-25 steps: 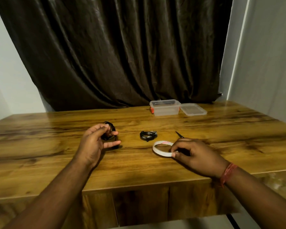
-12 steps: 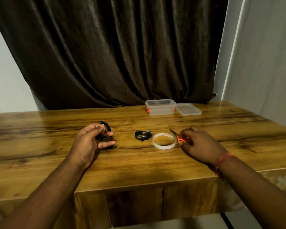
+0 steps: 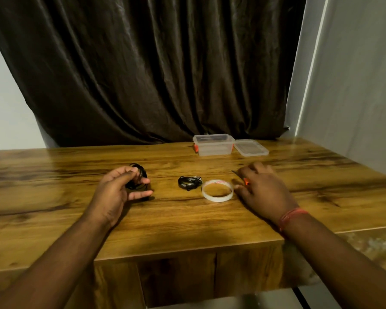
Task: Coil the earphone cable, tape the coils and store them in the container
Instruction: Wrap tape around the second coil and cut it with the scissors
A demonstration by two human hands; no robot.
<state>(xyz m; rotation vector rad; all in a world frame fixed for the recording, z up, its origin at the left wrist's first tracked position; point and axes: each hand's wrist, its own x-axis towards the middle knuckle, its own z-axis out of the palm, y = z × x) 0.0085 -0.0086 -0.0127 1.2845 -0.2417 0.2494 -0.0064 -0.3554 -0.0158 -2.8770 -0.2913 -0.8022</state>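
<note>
My left hand [image 3: 118,189] holds a coil of black earphone cable [image 3: 140,175] upright on the wooden table [image 3: 76,210], fingers and thumb curled round it. A second black coiled earphone [image 3: 188,182] lies flat at the table's middle. Just right of it lies a clear tape roll [image 3: 217,190]. My right hand [image 3: 262,188] is blurred and covers small orange-handled scissors [image 3: 245,180]; only the blade tip and a bit of orange handle show. A clear open container [image 3: 213,145] stands at the back, its lid [image 3: 251,148] beside it on the right.
A dark curtain [image 3: 156,70] hangs behind the table. A pale wall [image 3: 354,85] rises on the right. The table's front edge steps back on the right, near my right forearm.
My right hand let go of the tape roll, which now lies flat, and moved right onto the scissors. My left hand has kept hold of the coil.
</note>
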